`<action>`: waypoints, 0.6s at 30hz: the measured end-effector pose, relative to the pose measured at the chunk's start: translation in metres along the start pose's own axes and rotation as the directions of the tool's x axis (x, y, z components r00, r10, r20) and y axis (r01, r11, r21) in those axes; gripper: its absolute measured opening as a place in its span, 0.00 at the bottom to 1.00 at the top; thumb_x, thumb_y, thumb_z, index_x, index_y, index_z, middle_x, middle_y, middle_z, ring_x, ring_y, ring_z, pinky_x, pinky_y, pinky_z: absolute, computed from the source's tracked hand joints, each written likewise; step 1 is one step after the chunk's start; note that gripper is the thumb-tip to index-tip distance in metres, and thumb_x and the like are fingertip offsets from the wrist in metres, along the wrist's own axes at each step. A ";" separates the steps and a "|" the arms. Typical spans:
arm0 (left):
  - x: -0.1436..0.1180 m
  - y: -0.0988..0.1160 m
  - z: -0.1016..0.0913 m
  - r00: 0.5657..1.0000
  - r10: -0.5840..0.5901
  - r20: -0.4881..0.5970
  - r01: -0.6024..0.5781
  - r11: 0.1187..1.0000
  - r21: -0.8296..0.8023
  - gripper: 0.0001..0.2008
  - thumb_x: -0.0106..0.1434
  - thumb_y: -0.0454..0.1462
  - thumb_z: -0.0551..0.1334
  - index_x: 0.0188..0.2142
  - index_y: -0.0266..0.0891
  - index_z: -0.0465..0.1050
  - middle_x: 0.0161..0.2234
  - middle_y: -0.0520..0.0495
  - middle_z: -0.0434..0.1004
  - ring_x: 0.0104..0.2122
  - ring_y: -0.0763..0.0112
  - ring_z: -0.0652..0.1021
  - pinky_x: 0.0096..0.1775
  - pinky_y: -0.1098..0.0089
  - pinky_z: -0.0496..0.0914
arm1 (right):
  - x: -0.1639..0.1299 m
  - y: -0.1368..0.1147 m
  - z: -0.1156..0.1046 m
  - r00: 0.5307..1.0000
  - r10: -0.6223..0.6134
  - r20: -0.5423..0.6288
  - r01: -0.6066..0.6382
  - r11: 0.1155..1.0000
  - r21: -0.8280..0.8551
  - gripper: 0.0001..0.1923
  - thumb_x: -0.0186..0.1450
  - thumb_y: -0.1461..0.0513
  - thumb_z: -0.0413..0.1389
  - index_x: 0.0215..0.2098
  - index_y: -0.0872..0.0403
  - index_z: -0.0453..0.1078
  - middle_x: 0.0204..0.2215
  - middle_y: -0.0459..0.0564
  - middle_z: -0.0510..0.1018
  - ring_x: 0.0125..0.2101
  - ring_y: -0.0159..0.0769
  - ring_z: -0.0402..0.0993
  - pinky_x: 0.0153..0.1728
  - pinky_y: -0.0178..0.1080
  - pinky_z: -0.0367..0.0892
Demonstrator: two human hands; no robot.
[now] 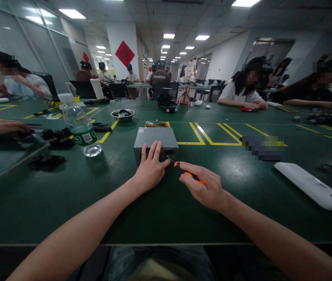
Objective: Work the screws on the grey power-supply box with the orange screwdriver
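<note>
A grey metal computer power supply (160, 135) sits on the green table in front of me, coloured cables showing behind it. My left hand (151, 168) rests against its front and top edge, fingers stretched out and apart. In my right hand (205, 187) is a screwdriver (188, 171) with an orange and black handle, the fingers closed around it. Its thin shaft points left toward the lower right of the power supply's front, close to my left thumb. Whether the tip touches the casing, I cannot tell.
A water bottle (84, 132) stands at the left, near dark parts (47, 160). Behind the power supply is a metal bowl (122, 114) with small pieces. A white casing (312, 185) lies at the right. Another person's hand (4, 128) reaches in from the left.
</note>
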State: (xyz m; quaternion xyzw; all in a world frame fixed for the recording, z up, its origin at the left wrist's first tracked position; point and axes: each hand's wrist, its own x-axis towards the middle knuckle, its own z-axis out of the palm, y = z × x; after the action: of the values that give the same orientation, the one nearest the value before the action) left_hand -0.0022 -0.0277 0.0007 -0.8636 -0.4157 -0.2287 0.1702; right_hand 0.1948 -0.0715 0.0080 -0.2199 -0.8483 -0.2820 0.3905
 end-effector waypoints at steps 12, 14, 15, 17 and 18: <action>0.000 -0.001 0.000 1.000 -0.001 0.008 0.001 1.000 -0.010 0.14 0.57 0.33 0.59 0.43 0.43 0.70 0.61 0.38 0.46 0.61 0.48 0.48 0.56 0.42 0.41 | 0.001 0.001 0.001 1.000 0.000 0.012 0.000 1.000 -0.012 0.14 0.58 0.70 0.55 0.43 0.55 0.62 0.42 0.56 0.74 0.45 0.36 0.71 0.41 0.38 0.72; 0.000 -0.001 0.000 1.000 -0.001 0.007 0.001 1.000 -0.009 0.14 0.57 0.33 0.59 0.43 0.43 0.70 0.61 0.38 0.46 0.61 0.47 0.48 0.56 0.42 0.41 | 0.001 0.001 0.002 1.000 -0.003 0.014 0.003 1.000 -0.016 0.14 0.58 0.70 0.55 0.43 0.55 0.62 0.42 0.56 0.74 0.44 0.36 0.72 0.41 0.38 0.72; 0.000 -0.001 0.001 1.000 -0.001 0.008 0.001 1.000 -0.007 0.14 0.57 0.34 0.59 0.43 0.42 0.70 0.61 0.37 0.46 0.61 0.47 0.48 0.56 0.42 0.41 | 0.001 0.002 0.002 1.000 -0.002 0.012 0.002 1.000 -0.018 0.14 0.58 0.70 0.55 0.42 0.55 0.62 0.42 0.56 0.74 0.44 0.36 0.72 0.41 0.38 0.72; -0.001 -0.001 0.001 1.000 -0.003 0.013 0.003 1.000 0.000 0.13 0.57 0.34 0.59 0.43 0.42 0.69 0.61 0.37 0.46 0.61 0.47 0.48 0.56 0.42 0.42 | 0.001 0.002 0.003 1.000 0.003 0.006 -0.003 1.000 -0.021 0.14 0.58 0.70 0.55 0.42 0.55 0.63 0.42 0.56 0.74 0.44 0.36 0.72 0.41 0.37 0.72; -0.001 -0.001 0.002 1.000 -0.003 0.015 0.003 1.000 0.005 0.13 0.57 0.34 0.59 0.43 0.42 0.69 0.61 0.36 0.46 0.61 0.47 0.48 0.56 0.42 0.42 | 0.001 0.001 0.003 1.000 0.004 0.003 -0.004 1.000 -0.023 0.14 0.58 0.70 0.55 0.42 0.55 0.63 0.42 0.56 0.73 0.44 0.36 0.72 0.41 0.37 0.72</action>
State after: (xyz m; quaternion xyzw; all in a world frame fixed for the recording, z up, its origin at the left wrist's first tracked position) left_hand -0.0031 -0.0265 -0.0008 -0.8643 -0.4190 -0.2213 0.1688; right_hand 0.1932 -0.0683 0.0081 -0.2263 -0.8452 -0.2905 0.3873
